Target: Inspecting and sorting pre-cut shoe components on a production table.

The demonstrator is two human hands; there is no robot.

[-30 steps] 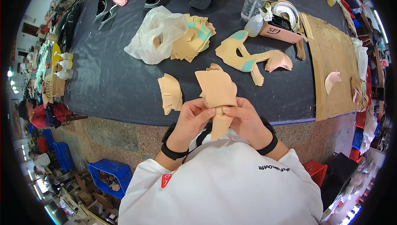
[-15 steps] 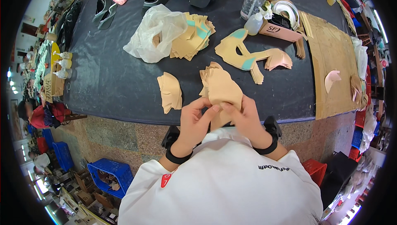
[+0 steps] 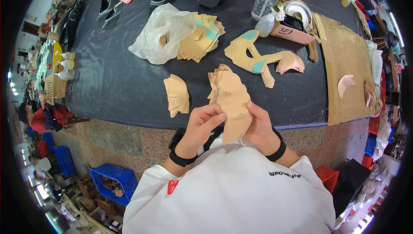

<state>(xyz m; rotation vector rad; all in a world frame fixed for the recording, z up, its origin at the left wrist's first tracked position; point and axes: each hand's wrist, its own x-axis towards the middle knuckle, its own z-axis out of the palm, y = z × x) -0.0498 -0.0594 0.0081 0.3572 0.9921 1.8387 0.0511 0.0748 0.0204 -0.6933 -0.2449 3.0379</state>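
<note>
A thin tan shoe-upper piece (image 3: 236,127), leather-like with a curved outline, is held up at the table's near edge. My left hand (image 3: 205,124) pinches its left edge between thumb and fingers. On its right edge, my right hand (image 3: 261,126) grips with the thumb on top. Just beyond it, a fanned stack of similar tan pieces (image 3: 223,83) lies on the table; the held piece overlaps it, and I cannot tell where one ends. A smaller stack of tan pieces (image 3: 177,96) sits to the left, apart from my hands.
Farther back on the dark tabletop (image 3: 116,70) are a white plastic bag (image 3: 161,32), tan pieces with teal patches (image 3: 202,36), and strapped tan pieces (image 3: 247,55). A clear jug (image 3: 266,1), a squeeze bottle (image 3: 264,25) and a small box (image 3: 292,34) stand right of these. Cardboard (image 3: 346,79) covers the right side.
The held piece was bent over with both thumbs near its middle; now it lies flatter, its lower end hanging toward me. My right thumb has moved out to the right edge.
</note>
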